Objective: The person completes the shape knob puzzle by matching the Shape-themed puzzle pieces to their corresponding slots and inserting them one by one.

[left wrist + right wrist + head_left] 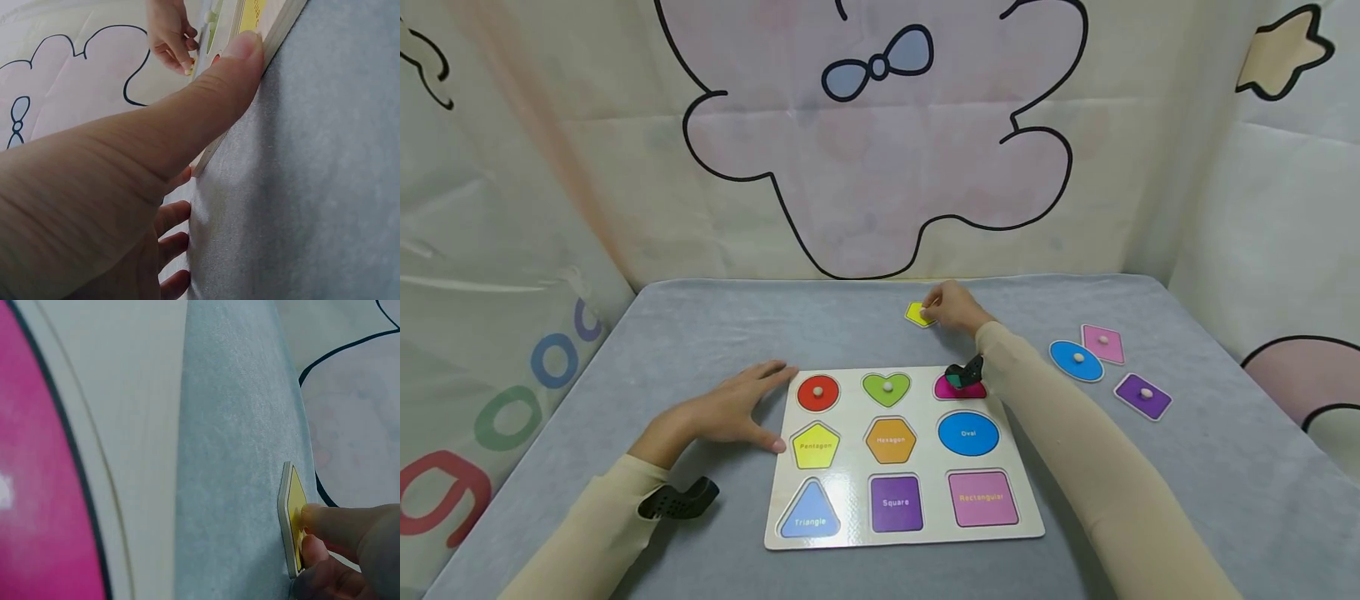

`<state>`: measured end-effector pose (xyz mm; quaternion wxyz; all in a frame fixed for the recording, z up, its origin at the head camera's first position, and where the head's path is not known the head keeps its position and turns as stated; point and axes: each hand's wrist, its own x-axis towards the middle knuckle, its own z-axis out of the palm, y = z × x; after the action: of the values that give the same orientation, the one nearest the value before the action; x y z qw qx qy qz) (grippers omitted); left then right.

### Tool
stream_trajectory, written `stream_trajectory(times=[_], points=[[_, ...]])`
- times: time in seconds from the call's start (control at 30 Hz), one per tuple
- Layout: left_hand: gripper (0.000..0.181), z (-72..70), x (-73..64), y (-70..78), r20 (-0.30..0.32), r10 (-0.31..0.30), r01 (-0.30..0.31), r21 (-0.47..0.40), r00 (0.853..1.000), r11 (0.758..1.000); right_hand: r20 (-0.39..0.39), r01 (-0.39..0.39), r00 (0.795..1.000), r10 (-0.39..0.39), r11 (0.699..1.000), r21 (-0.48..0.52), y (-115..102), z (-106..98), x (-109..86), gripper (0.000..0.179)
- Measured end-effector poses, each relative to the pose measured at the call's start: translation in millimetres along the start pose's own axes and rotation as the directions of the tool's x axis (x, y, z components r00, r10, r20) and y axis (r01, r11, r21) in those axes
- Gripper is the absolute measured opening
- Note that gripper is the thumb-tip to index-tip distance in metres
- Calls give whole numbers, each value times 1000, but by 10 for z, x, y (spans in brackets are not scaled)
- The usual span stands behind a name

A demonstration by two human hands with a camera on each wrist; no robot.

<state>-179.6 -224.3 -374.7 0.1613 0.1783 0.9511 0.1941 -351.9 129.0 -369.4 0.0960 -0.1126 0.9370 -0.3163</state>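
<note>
Within right-wrist view alone, the pinched yellow piece [291,515] shows its thickness.

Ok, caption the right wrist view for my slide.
Right hand pinching a yellow piece, with the board and its magenta shape at left.

The board [854,496] lies on the table [1225,500], with a circle piece [817,393] and a heart piece [886,389] in its back row. Behind the board is a pentagon piece [915,313]. Right of the board lie an oval piece [1075,361] and, farther out, 2 quadrilateral pieces [1142,397].
</note>
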Motion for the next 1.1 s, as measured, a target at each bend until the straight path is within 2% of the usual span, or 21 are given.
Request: stream_trajectory(times=[0.4,0.5,0.67,1.1], points=[[111,-11,-6,49,6,-4,4,-1,1000,1000,-41,17,999,-16,1000,16,34,-21,-31,20],[111,-15,-9,45,4,-6,6,-1,1000,1000,-52,41,998,-40,999,27,23,-25,-30,19],[112,-10,-4,21,4,-16,16,6,1000,1000,-65,88,994,-87,996,17,-47,-32,-61,19],[111,-2,-7,11,-5,-12,12,2,1000,1000,-50,113,992,-113,994,-12,-220,-20,-185,17]])
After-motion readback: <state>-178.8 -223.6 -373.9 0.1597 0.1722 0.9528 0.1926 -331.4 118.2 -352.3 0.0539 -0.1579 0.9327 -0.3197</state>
